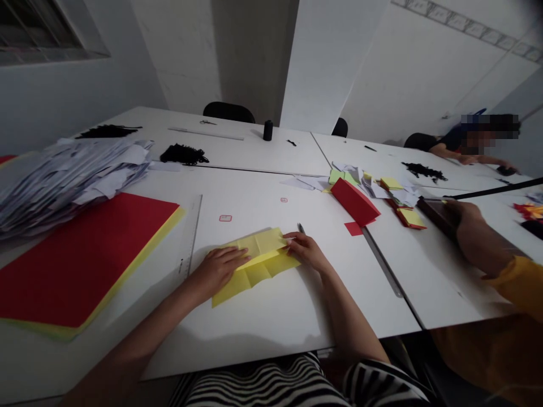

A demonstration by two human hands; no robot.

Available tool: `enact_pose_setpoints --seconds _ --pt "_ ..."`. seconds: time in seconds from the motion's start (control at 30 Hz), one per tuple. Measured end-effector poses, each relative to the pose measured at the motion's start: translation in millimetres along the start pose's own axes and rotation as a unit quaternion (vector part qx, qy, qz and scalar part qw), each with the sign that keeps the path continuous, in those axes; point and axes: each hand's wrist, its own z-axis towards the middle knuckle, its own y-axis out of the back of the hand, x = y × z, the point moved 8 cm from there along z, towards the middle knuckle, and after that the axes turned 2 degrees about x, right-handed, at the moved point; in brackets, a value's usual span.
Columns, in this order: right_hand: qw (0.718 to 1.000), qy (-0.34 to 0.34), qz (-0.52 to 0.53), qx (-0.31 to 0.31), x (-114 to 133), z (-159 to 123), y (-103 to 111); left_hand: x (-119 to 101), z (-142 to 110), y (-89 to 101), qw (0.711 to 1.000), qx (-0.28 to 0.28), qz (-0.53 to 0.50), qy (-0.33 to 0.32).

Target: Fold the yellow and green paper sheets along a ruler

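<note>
Head view shows the yellow paper (258,245), creased and partly folded, on the white table (271,333) between both hands, its left end beneath the flattened left hand (220,270), its right edge pinched by the right hand's (306,249) fingers.

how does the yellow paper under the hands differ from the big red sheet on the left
The yellow paper is smaller and creased; the red sheet looks smooth. The left hand and right hand touch the yellow paper; neither touches the red sheet. Both lie over the white table.
</note>
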Motion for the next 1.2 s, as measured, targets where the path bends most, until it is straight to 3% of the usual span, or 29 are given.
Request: enact_pose_setpoints --seconds 0.33,0.5,0.77,0.97,1.2 --pt "0.997 0.006 -0.078 -0.015 -3.4 1.3 -3.8 13.0 12.2 -16.7 0.996 0.043 -0.022 0.069" --pt "0.976 0.033 -0.213 -0.040 -0.8 1.3 -1.0 17.7 13.1 -24.6 0.995 0.046 -0.010 0.087" --pt "0.941 0.079 -0.325 -0.061 4.2 2.3 -4.6 13.7 12.7 -30.1 0.995 0.054 -0.001 0.087" --pt "0.938 0.067 -0.339 -0.022 0.9 0.4 -9.5 2.5 12.2 -29.8 0.997 0.058 -0.028 0.050" --pt "0.942 0.045 -0.333 0.010 -2.6 0.4 -12.5 5.3 10.1 -29.6 0.996 0.056 -0.051 0.044"
